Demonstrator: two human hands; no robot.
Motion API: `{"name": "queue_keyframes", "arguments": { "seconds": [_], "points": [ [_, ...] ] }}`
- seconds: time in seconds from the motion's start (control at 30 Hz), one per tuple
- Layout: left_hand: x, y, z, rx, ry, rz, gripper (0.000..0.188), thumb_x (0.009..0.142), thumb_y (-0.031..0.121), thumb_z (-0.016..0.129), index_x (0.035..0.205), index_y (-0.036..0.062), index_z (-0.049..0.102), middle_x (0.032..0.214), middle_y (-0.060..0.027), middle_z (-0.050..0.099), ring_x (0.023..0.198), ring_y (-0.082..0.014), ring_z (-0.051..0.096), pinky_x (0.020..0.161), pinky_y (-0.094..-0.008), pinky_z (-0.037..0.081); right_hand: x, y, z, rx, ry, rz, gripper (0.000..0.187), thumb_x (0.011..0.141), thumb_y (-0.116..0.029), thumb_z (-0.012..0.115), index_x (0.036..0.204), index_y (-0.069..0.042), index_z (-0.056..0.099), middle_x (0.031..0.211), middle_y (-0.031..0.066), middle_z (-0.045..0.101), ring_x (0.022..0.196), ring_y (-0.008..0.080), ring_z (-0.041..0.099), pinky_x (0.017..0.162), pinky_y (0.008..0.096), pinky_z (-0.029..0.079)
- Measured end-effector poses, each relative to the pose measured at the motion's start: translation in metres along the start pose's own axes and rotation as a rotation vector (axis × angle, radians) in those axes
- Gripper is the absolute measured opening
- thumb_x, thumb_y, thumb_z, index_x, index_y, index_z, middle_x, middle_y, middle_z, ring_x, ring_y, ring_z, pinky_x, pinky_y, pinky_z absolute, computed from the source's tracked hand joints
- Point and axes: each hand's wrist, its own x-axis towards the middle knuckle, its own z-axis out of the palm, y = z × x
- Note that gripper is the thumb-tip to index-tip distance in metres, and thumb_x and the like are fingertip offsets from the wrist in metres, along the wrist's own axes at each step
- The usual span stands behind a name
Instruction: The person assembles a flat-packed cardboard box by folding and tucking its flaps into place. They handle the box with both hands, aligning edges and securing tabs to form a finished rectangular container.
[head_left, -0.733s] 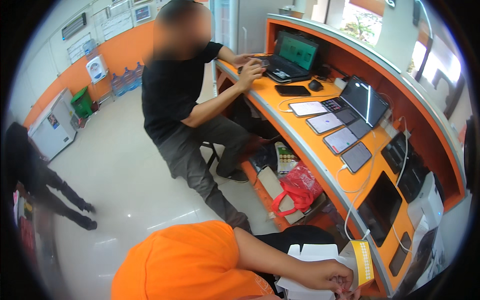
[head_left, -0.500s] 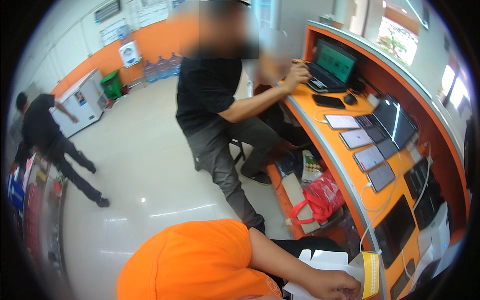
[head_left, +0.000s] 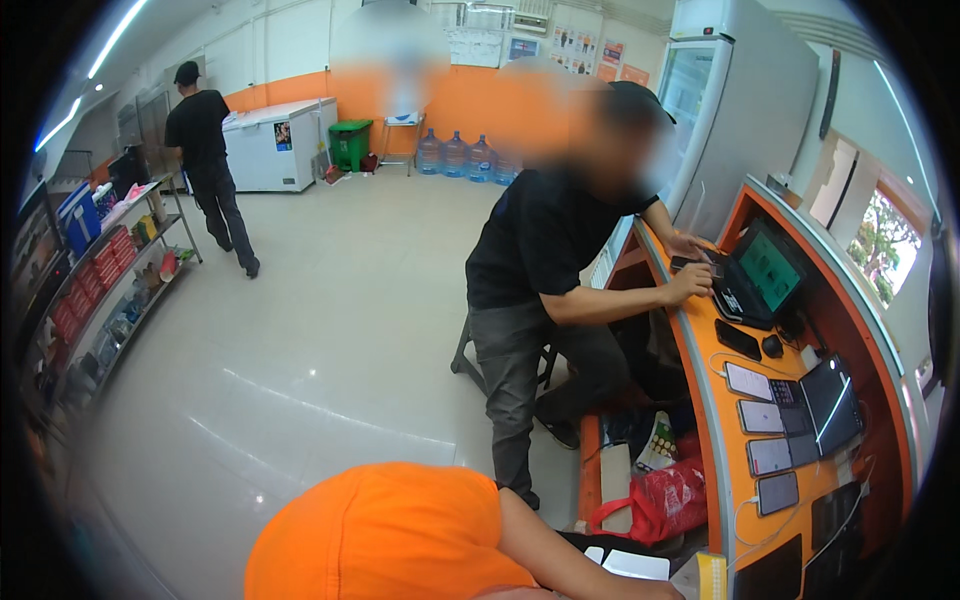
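The left hand (head_left: pixel 655 592) shows only as a sliver at the lower edge; its fingers are cut off, so whether it is released, clenched or grasping something cannot be made out. The right hand is outside the view. The left forearm (head_left: pixel 572 563) slants down to the right from an orange sleeve (head_left: pixel 380 530).

Just beyond the left hand lie the pale flaps of a white box (head_left: pixel 637 566), also cut by the lower edge, near the edge of the orange surface (head_left: pixel 725 430). A yellow panel (head_left: pixel 713 577) to their right carries small white marks, too small to read.

On the surface, four phones (head_left: pixel 762 417) line up beside an open laptop (head_left: pixel 832 405); their screens are lit, but the text is illegible. Farther along, another laptop (head_left: pixel 768 272) shows a green screen. A seated person in black (head_left: pixel 530 240) leans toward it, one arm bent.

Beyond, a white chest freezer (head_left: pixel 260 150) bears a dark picture label (head_left: pixel 283 136), and printed posters (head_left: pixel 577 42) hang on the wall, their lettering unreadable.
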Motion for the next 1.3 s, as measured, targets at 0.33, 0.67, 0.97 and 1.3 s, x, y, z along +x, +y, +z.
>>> {"name": "queue_keyframes", "arguments": {
  "seconds": [0.33, 0.67, 0.97, 1.3],
  "points": [
    [0.006, 0.032, -0.025, -0.223, 0.118, 0.001, 0.015, 0.091, 0.001, 0.070, 0.106, -0.0004, 0.069, 0.101, -0.0124, 0.073, 0.094, -0.0250, 0.072, 0.086, -0.0351, 0.056, 0.028, -0.031, 0.009, -0.043, -0.044, -0.069, 0.013, 0.097, 0.009, 0.059, 0.104, 0.005, 0.049, 0.152, 0.0340, 0.041, 0.142, 0.0439, 0.047, 0.108, 0.0463, 0.051],
    [0.006, -0.003, -0.016, -0.695, 0.143, -0.427, 0.023, 0.095, -0.002, 0.073, 0.118, -0.0030, 0.072, 0.114, -0.0116, 0.075, 0.106, -0.0155, 0.072, 0.098, -0.0310, 0.056, 0.044, -0.044, 0.031, 0.451, 0.283, 0.077, 0.015, 0.089, 0.015, 0.067, 0.101, 0.007, 0.067, 0.149, 0.0287, 0.049, 0.139, 0.0406, 0.054, 0.109, 0.0434, 0.052],
    [0.010, -0.010, -0.001, -0.705, 0.121, -0.480, 0.021, 0.093, -0.006, 0.072, 0.114, -0.0041, 0.072, 0.114, -0.0130, 0.074, 0.106, -0.0175, 0.072, 0.097, -0.0317, 0.056, 0.038, -0.035, 0.013, 0.587, 0.258, 0.151, 0.018, 0.090, 0.015, 0.067, 0.106, 0.007, 0.071, 0.153, 0.0272, 0.045, 0.143, 0.0388, 0.049, 0.111, 0.0425, 0.050],
    [0.012, -0.011, 0.006, -0.661, 0.116, -0.455, 0.023, 0.092, -0.009, 0.072, 0.114, -0.0054, 0.072, 0.114, -0.0149, 0.074, 0.107, -0.0184, 0.071, 0.098, -0.0327, 0.056, 0.032, -0.023, 0.012, 0.577, 0.301, 0.131, 0.018, 0.090, 0.015, 0.067, 0.105, 0.006, 0.071, 0.149, 0.0262, 0.049, 0.141, 0.0392, 0.052, 0.113, 0.0429, 0.048]
  ]
}}
